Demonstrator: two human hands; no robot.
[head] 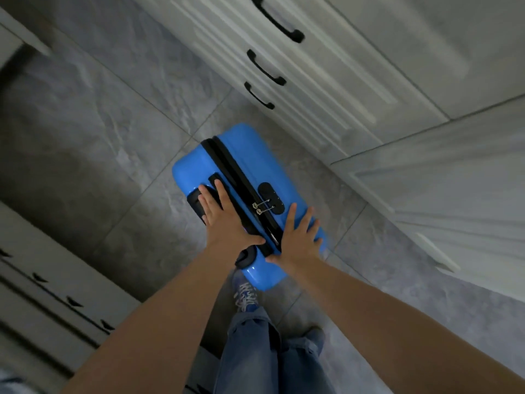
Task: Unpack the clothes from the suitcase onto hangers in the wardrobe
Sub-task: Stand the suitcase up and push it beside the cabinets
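The left hand [224, 223] is being laid flat on the blue suitcase [227, 177], its fingers straight and spread over the black carry handle [203, 196], gripping nothing. The right hand [299, 237] is likewise being pressed flat, fingers splayed, on the blue shell at the other side of the black zipper band [235, 172], with the thumb lying across that band. Nothing is being grasped by either hand. Between the two hands, a black combination lock [271, 197] is being shown with two silver zipper pulls [262, 207] clipped into it, so the suitcase is being kept zipped closed. The suitcase is being stood on its edge on the grey tiled floor [99, 123], just in front of the person's sneaker [245, 295] and jeans [255, 354]. Beside it, to the right and above, white wardrobe doors [355, 66] with curved black door handles [277, 19] are being seen closed. White furniture [37, 280] is being glimpsed at the left edge, blurred.
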